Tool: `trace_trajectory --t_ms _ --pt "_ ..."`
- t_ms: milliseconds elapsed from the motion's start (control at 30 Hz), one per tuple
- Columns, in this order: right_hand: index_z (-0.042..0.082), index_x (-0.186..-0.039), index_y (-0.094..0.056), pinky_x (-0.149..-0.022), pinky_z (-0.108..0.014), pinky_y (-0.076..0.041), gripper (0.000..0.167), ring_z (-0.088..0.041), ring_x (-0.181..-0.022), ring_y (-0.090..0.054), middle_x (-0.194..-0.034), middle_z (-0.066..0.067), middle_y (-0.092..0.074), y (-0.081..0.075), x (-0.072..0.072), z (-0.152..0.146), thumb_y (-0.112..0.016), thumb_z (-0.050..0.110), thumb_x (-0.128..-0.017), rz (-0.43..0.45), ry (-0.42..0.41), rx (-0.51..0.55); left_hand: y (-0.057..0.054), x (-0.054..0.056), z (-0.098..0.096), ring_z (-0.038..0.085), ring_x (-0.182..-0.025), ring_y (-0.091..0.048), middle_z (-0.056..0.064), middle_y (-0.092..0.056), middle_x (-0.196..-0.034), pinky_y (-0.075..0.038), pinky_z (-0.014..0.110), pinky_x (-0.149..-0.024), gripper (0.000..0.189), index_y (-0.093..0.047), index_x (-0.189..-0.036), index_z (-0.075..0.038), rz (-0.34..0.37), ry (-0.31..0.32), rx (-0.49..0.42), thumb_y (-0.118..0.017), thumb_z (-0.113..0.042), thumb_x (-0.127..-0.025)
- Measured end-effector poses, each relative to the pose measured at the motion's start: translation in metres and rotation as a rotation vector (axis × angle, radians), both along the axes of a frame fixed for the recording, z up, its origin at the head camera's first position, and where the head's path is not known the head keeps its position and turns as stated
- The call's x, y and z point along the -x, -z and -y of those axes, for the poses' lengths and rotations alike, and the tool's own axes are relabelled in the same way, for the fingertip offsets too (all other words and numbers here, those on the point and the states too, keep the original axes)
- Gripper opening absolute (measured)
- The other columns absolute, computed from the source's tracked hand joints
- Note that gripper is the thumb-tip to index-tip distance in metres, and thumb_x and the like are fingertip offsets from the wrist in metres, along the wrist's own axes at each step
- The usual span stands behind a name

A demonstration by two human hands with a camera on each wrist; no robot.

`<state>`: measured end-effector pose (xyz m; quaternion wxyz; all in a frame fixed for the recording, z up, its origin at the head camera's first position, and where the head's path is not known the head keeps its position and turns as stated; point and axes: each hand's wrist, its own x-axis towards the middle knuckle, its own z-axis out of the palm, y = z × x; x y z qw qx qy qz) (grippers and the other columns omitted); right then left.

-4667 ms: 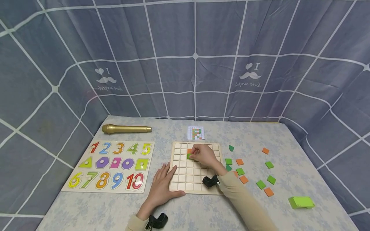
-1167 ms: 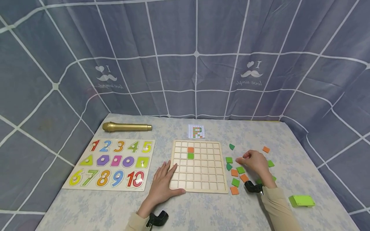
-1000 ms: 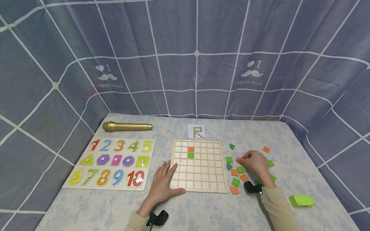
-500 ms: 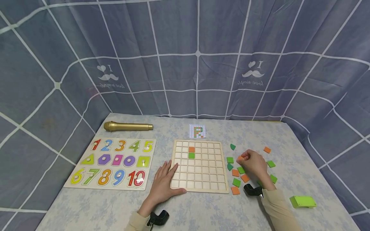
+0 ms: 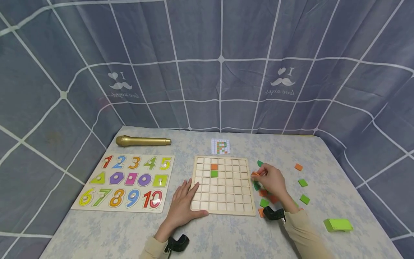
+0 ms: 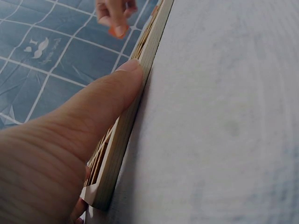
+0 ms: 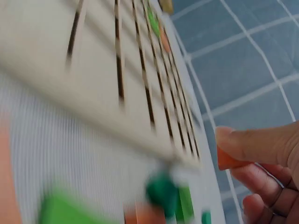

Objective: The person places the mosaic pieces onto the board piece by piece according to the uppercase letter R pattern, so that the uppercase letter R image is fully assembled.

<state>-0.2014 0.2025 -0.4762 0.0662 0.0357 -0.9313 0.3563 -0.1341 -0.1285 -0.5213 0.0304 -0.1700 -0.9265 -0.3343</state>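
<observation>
In the head view, a wooden grid board (image 5: 233, 194) lies mid-table. An orange tile (image 5: 214, 167) sits in one of its cells, with a green tile (image 5: 214, 173) in the cell just below. My left hand (image 5: 182, 207) rests at the board's near-left corner, fingers spread along its left side. The left wrist view shows the thumb (image 6: 107, 95) against the front edge. Beyond the board's right edge, my right hand (image 5: 273, 180) pinches an orange square tile (image 7: 227, 160) between thumb and fingers, above the table. Loose green and orange tiles lie under and around that hand, some partly hidden.
A number puzzle board (image 5: 123, 183) lies to the left, with a gold microphone (image 5: 143, 141) behind it. Behind the grid board is a small pattern card (image 5: 220, 146). A green block (image 5: 338, 225) and scattered tiles (image 5: 302, 182) are at the right.
Earlier, my right hand was over the green tile on the board, then moved right to the loose tiles. It has lifted an orange tile and moved left toward the board. My left hand stays put.
</observation>
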Motion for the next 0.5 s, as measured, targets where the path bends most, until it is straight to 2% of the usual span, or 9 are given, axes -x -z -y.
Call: trace_trajectory --t_ms 200,500 --pt "0.013 -0.074 -0.061 -0.043 -0.028 -0.032 0.024 -0.015 -0.049 -0.04 -0.063 0.003 -0.053 0.002 0.007 0.038 -0.083 0.021 -0.074 -0.02 -0.135 0.103 -0.001 -0.001 0.0 0.04 -0.14 -0.012 0.023 -0.024 -0.151 -0.011 0.055 -0.109 0.1 -0.04 -0.145 -0.005 0.017 -0.001 0.01 -0.077 -0.057 -0.067" --pt "0.019 -0.076 -0.068 -0.047 -0.028 -0.038 0.013 -0.011 -0.052 -0.047 -0.068 0.011 -0.059 0.004 0.013 0.094 -0.08 0.024 -0.078 -0.007 -0.292 0.073 0.0 0.0 -0.001 0.039 -0.14 -0.013 0.023 -0.025 -0.15 -0.012 0.056 -0.109 0.099 -0.04 -0.145 -0.006 0.005 -0.009 0.023 -0.077 -0.057 -0.068"
